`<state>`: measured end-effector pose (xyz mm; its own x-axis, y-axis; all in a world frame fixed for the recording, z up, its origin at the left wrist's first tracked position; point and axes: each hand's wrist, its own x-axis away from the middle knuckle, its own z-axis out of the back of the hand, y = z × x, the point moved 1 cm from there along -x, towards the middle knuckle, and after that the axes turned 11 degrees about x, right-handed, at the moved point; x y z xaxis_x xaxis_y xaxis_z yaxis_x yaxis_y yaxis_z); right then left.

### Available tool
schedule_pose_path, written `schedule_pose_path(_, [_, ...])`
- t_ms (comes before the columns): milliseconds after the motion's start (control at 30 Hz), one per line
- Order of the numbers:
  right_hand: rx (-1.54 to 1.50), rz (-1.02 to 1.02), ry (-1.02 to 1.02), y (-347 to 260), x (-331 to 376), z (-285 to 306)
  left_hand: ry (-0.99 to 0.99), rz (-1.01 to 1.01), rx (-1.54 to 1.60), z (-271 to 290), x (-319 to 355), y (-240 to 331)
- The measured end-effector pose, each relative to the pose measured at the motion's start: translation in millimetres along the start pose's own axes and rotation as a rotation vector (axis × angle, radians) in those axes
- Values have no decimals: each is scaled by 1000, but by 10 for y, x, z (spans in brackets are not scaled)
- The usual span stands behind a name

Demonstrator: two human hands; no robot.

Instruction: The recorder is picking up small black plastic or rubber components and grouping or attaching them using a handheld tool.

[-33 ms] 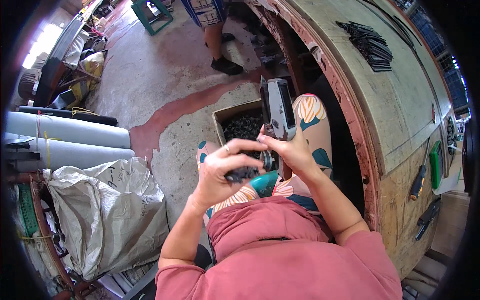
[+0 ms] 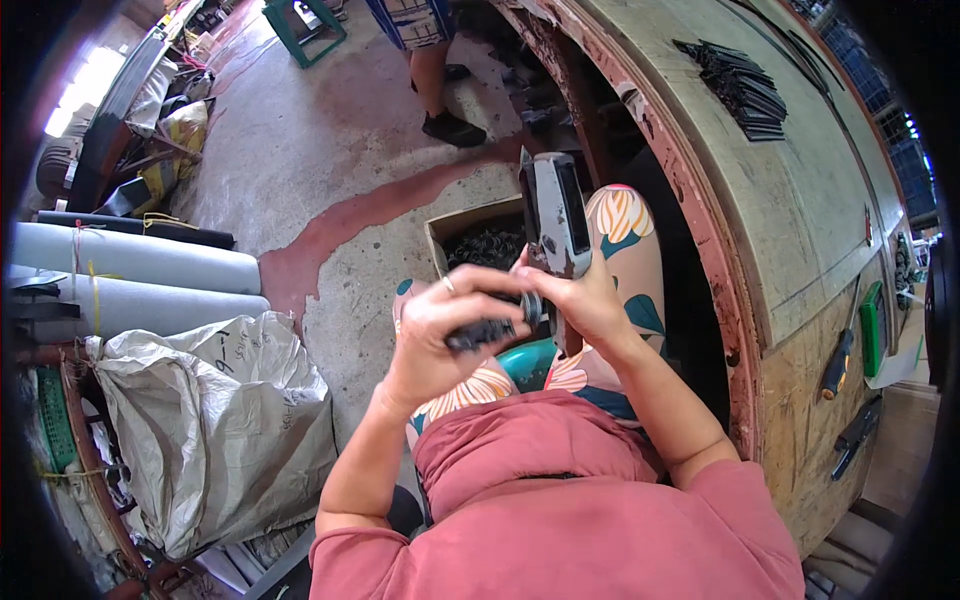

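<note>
My right hand [image 2: 583, 303] is wrapped round the lower end of a worn grey metal hand tool that looks like a stapler [image 2: 560, 212], held upright above my lap. Close against it, my left hand [image 2: 425, 325] has its fingers curled, slightly blurred, round a bunch of short black strips [image 2: 480, 335]. A small dark loop [image 2: 532, 307] shows between the fingertips of the two hands, at the tool's lower end. The fingers partly hide where loop and tool meet.
A cardboard box [image 2: 432, 243] of curled black pieces [image 2: 485, 252] stands beyond my knees. On the right, a wooden workbench [image 2: 690, 80] carries a pile of black strips [image 2: 742, 95]. At left are a white sack [image 2: 215, 430] and grey rolls [image 2: 140, 258]. Another person's leg [image 2: 429, 85] is ahead.
My left hand has shifted slightly up, its fingers closer to the tool, and the loop shows less. The tool has risen very slightly in my right hand.
</note>
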<state>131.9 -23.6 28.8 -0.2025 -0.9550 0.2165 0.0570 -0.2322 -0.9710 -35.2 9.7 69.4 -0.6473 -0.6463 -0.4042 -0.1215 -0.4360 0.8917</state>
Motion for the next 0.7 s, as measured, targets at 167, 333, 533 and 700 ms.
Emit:
schedule_pose_path(167, [12,62,-65,-30,31,49,501,548,264,32,-60,-18])
schedule_pose_path(333, [74,369,24,-68,133,100,519,760,691,84,-15,-241])
schedule_pose_path(533, [155,593,40,-64,194,135,520,919,867,-4,-65,-281])
schedule_pose_path(700, [238,642,51,17,248,141,427,1004,945,-63,-25,-357])
